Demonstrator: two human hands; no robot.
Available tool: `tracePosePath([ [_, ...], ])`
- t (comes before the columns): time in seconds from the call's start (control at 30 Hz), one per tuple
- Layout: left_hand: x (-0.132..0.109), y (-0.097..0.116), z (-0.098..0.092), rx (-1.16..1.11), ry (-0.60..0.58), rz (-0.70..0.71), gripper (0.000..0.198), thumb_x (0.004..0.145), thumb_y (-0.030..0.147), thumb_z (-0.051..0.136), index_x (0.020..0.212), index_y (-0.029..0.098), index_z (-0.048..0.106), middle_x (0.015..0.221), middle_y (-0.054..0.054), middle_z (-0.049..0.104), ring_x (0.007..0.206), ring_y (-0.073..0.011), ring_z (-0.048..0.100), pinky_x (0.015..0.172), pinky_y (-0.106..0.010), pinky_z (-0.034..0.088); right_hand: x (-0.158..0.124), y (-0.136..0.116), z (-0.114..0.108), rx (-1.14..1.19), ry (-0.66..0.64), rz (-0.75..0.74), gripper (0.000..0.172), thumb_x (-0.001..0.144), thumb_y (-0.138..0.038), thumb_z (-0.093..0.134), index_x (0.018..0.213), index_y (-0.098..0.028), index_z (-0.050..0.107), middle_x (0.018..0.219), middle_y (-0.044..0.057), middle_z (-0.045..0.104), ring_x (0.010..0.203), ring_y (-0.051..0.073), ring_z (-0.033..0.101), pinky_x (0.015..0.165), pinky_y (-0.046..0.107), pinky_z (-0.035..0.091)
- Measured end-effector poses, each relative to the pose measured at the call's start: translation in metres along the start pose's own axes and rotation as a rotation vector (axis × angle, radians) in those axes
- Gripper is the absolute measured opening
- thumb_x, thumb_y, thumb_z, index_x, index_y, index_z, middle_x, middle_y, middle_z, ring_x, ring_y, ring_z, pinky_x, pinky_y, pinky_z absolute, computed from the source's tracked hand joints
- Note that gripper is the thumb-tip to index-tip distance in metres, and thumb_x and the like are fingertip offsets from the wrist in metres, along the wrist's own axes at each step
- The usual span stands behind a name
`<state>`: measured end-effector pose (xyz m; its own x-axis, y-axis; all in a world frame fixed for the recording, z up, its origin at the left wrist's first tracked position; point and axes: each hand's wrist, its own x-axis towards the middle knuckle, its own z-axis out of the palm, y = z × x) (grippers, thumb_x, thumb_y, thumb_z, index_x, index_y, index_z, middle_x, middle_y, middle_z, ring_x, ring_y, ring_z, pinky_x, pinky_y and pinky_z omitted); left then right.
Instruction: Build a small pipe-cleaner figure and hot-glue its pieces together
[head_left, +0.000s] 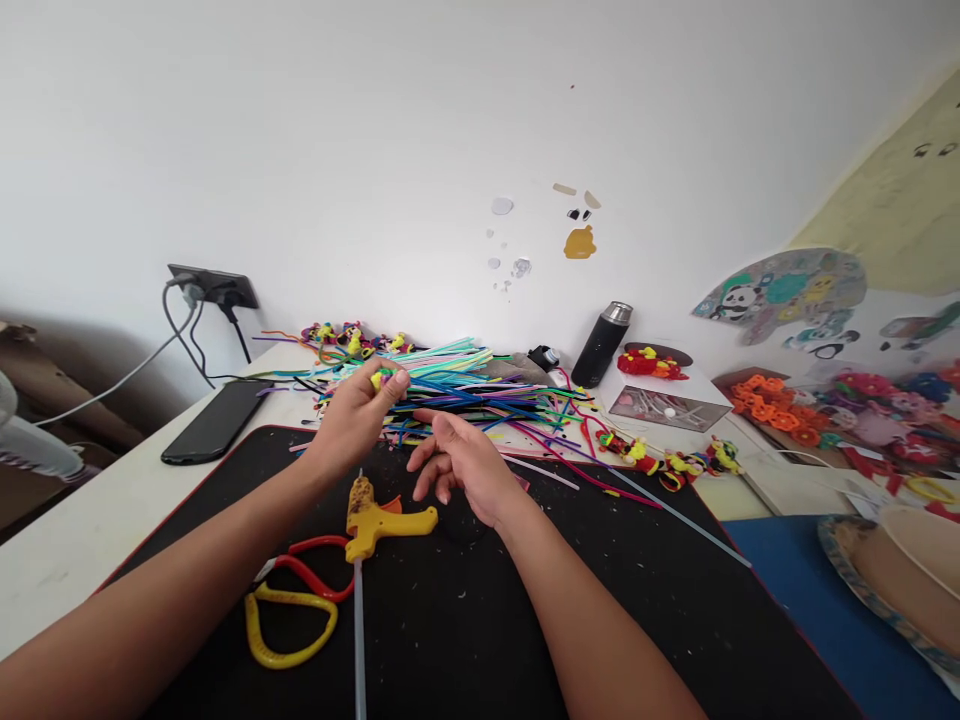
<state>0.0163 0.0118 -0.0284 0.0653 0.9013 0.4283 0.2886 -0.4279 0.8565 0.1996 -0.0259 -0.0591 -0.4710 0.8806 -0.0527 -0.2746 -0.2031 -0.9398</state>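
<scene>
My left hand (pixel 360 400) is closed, pinching a small yellow, green and purple fuzzy piece (pixel 381 379) between thumb and fingers. Most of that piece is hidden by the fingers. Just to its right, my right hand (pixel 466 465) hovers over the black mat (pixel 480 620) with its fingers apart and nothing in them. A pile of coloured pipe cleaners (pixel 480 390) lies behind both hands. Below them rests a yellow glue gun (pixel 375 525) with a long glue stick (pixel 359 640) in its back. Scissors (pixel 292 625) with red and yellow handles lie left of it.
A black phone (pixel 217 422) lies at the left, near a wall socket (pixel 214 287) with cables. A black flask (pixel 601 345) and a white box (pixel 667 400) stand at the back right. Small colourful figures (pixel 679 468) sit before the box. A glue stick (pixel 682 520) crosses the mat's right edge.
</scene>
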Motion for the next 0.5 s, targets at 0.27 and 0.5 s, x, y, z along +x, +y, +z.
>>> tracePosePath([
  [0.27,-0.010,-0.002,0.007,0.484,-0.110,0.387,0.041,0.090,0.056,0.072,0.110,0.023,0.058,0.106,-0.008,0.067,0.103,-0.0303,0.062,0.090,-0.041,0.047,0.000,-0.007,0.000,0.249,-0.066,-0.106,0.087,0.091,-0.091,0.039,0.145,-0.025,0.060,0.117,0.012,0.075,0.102,0.027,0.074,0.081,0.038,0.061],
  [0.5,-0.007,0.006,0.018,0.487,-0.164,0.343,0.046,0.084,0.054,0.080,0.111,0.023,0.059,0.109,-0.010,0.067,0.107,-0.0349,0.060,0.093,-0.044,0.043,-0.005,-0.010,0.008,0.162,-0.086,-0.091,0.093,0.088,-0.096,0.029,0.146,-0.029,0.058,0.124,0.013,0.074,0.109,0.029,0.070,0.090,0.043,0.057],
])
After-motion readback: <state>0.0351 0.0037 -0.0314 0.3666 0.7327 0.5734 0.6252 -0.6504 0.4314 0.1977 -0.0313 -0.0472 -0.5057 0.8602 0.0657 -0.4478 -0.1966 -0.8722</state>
